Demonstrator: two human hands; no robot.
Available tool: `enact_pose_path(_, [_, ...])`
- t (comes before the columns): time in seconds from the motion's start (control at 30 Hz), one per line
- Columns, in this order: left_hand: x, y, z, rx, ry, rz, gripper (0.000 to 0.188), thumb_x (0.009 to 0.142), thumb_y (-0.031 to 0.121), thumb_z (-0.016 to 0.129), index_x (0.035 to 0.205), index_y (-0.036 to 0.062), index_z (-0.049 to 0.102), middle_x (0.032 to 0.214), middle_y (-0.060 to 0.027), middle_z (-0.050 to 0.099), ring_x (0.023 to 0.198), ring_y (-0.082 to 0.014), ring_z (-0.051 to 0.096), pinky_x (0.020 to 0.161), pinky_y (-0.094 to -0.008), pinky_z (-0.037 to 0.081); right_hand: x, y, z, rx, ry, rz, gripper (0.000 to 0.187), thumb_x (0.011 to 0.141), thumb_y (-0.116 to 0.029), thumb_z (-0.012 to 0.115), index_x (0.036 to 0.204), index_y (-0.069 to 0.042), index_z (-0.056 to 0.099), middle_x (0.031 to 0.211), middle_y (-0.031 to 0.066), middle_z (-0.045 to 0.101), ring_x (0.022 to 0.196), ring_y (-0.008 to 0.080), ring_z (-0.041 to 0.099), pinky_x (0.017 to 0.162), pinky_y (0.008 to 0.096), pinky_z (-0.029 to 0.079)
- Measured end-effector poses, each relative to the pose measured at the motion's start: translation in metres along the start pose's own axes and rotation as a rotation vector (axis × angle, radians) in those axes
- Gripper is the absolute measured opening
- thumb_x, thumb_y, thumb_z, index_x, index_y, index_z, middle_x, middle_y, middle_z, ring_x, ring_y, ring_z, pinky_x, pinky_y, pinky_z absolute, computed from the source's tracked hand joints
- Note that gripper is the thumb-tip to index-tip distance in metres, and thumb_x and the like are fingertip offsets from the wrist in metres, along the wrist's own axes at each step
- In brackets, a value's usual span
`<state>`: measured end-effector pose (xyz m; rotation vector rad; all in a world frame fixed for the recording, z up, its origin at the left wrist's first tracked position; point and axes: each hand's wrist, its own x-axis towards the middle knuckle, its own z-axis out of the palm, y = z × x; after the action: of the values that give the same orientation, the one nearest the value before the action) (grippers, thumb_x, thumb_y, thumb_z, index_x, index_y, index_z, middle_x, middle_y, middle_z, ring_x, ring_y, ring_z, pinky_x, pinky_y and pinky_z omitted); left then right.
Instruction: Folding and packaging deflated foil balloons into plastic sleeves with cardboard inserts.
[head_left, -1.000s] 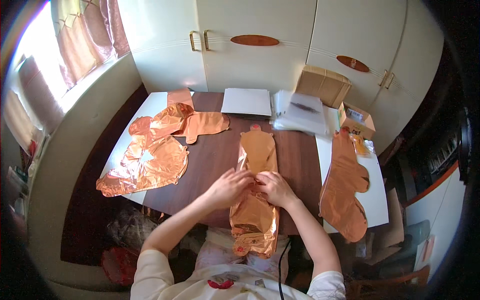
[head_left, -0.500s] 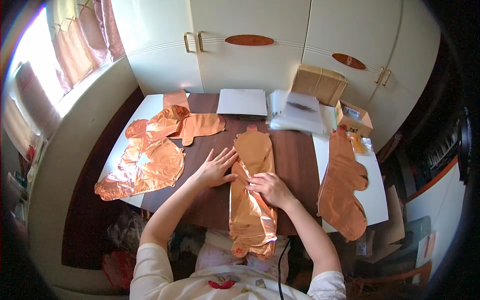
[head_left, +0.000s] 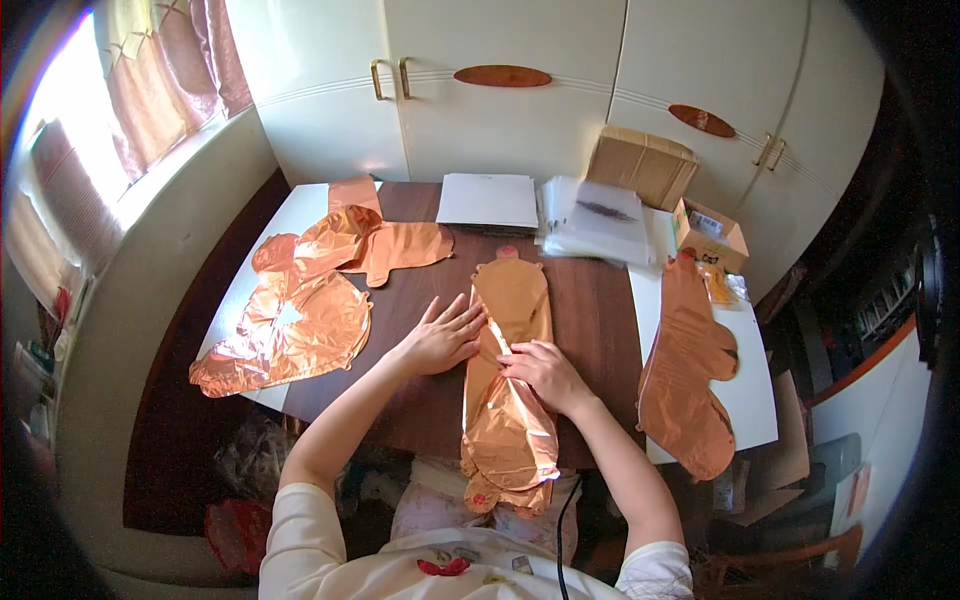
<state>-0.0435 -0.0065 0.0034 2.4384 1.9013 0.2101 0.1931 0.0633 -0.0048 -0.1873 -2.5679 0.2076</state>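
Copper foil balloon, uninflated and long, is laid lengthwise on the dark brown table, its knobbed top pointed toward the cupboards and its lower end hung over the near table edge above the person's lap. A diagonal fold is seen across its middle. The right hand is pressed on that fold, fingers closed on the foil, so that the balloon is pinned at its centre. The left hand is spread flat, fingers apart, on the table just left of the balloon, with its fingertips touching the balloon's left edge; nothing is gripped by it.

Left of the balloon, a heap of crumpled copper balloons is spread over the table's left end, partly on a white sheet. Right of the balloon, another flat copper balloon is laid on a white sheet at the table's right end and is draped past the near edge. Beyond the balloon's top, a white pad is placed, with a stack of clear plastic bags beside it to the right. Further right of that stack, a closed cardboard box and a smaller open box are set. White cupboard doors are seen behind the table.
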Motion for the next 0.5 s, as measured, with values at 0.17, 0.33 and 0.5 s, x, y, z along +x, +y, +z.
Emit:
enact_pose_path(0.17, [0.003, 0.0, 0.005, 0.058, 0.013, -0.023, 0.071, 0.088, 0.051, 0.041, 0.139, 0.0035, 0.027, 0.146, -0.0113, 0.025, 0.137, -0.0296, 0.018, 0.106, -0.0556, 0.015, -0.001, 0.0, 0.0, 0.019, 0.014, 0.009, 0.014, 0.082, -0.017, 0.056, 0.088, -0.012, 0.068, 0.107, -0.0028, 0.064, 0.106, 0.0177, 0.055, 0.091, 0.0355, 0.043])
enact_pose_path(0.33, [0.011, -0.007, -0.001, 0.095, -0.008, -0.032, 0.096, 0.075, 0.069, 0.048, 0.14, 0.0016, 0.025, 0.146, -0.0134, 0.024, 0.137, -0.0306, 0.017, 0.106, -0.0562, 0.015, 0.0, 0.0, -0.001, 0.03, -0.008, 0.025, 0.016, 0.083, -0.018, 0.055, 0.09, -0.013, 0.068, 0.106, -0.0028, 0.064, 0.106, 0.0176, 0.055, 0.093, 0.0381, 0.042])
enact_pose_path(0.5, [0.017, -0.013, -0.007, 0.082, -0.019, -0.031, 0.105, 0.069, 0.073, 0.051, 0.14, 0.0004, 0.024, 0.147, -0.0143, 0.02, 0.137, -0.0313, 0.017, 0.106, -0.0571, 0.015, -0.002, 0.0, -0.003, 0.057, -0.056, 0.055, 0.017, 0.083, -0.016, 0.053, 0.092, -0.014, 0.067, 0.109, -0.0034, 0.063, 0.109, 0.0167, 0.053, 0.096, 0.0422, 0.039])
